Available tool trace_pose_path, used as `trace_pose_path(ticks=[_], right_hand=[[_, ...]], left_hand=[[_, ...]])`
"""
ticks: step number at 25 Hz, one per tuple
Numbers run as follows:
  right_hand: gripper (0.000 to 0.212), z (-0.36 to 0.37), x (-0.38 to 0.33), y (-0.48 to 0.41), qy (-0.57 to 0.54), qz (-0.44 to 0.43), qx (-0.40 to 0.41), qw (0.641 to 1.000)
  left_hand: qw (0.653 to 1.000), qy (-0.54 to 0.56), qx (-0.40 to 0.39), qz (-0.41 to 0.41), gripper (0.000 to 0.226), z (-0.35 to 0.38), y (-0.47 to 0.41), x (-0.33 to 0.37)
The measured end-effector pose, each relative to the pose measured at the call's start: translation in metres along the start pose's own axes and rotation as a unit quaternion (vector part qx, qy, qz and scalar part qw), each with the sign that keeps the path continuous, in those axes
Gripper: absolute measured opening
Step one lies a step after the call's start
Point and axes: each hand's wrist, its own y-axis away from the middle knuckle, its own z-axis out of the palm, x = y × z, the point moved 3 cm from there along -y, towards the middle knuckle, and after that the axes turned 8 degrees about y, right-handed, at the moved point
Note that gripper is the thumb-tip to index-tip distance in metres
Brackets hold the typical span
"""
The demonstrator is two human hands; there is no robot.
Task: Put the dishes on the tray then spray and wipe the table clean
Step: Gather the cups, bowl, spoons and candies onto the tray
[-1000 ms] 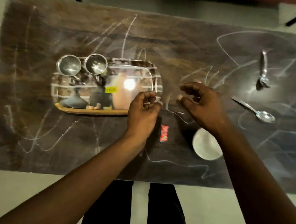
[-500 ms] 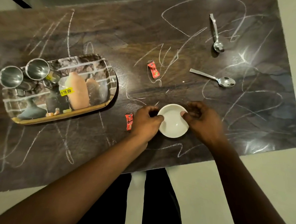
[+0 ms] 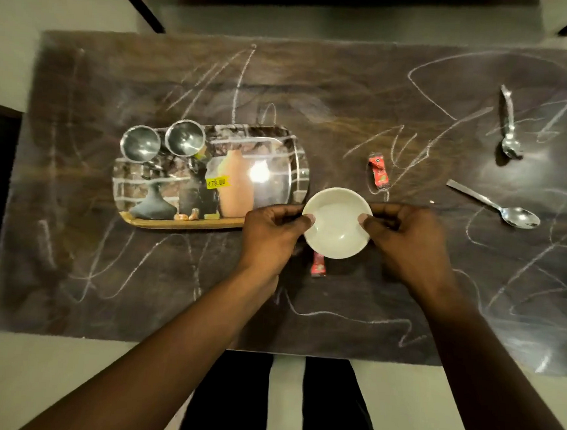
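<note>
A small white bowl [image 3: 337, 222] is held above the dark table [image 3: 173, 291], just right of the printed tray [image 3: 272, 155]. My left hand [image 3: 271, 234] grips its left rim and my right hand [image 3: 405, 237] grips its right rim. Two steel cups [image 3: 140, 143] [image 3: 185, 138] stand at the tray's far left corner. Two spoons lie on the table to the right, one [image 3: 510, 128] farther back, the other [image 3: 505, 210] nearer. No spray bottle or cloth is in view.
Two red wrappers lie on the table, one [image 3: 379, 171] behind the bowl, another [image 3: 318, 266] partly under it. White chalk scribbles cover the tabletop. The table's near edge runs just in front of my legs.
Both hands closed on the white bowl's rim, lifted it off the table and carried it left, up to the tray's right end.
</note>
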Motion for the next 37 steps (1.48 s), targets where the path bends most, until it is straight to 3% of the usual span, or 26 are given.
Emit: trace_pose_path(ticks=[8, 16, 30, 34, 37], right_hand=[[0.021, 0.138, -0.129, -0.011, -0.028, -0.082, -0.094, 0.992], [0.023, 0.214, -0.159, -0.008, 0.014, -0.075, -0.099, 0.992], [0.027, 0.225, -0.155, -0.014, -0.010, -0.040, -0.098, 0.994], [0.045, 0.198, -0.147, -0.015, -0.025, -0.035, -0.110, 0.993], [0.025, 0.147, -0.120, -0.012, -0.025, -0.033, -0.085, 0.996]], left_hand=[[0.987, 0.098, 0.122, 0.035, 0.024, -0.162, -0.021, 0.048], [0.974, 0.131, 0.186, 0.003, 0.019, -0.229, -0.054, 0.041], [0.974, 0.081, 0.209, 0.034, 0.022, -0.230, -0.069, 0.047], [0.947, 0.009, 0.291, 0.136, 0.036, -0.223, -0.049, 0.054], [0.949, -0.032, 0.225, 0.219, 0.031, -0.194, -0.025, 0.056]])
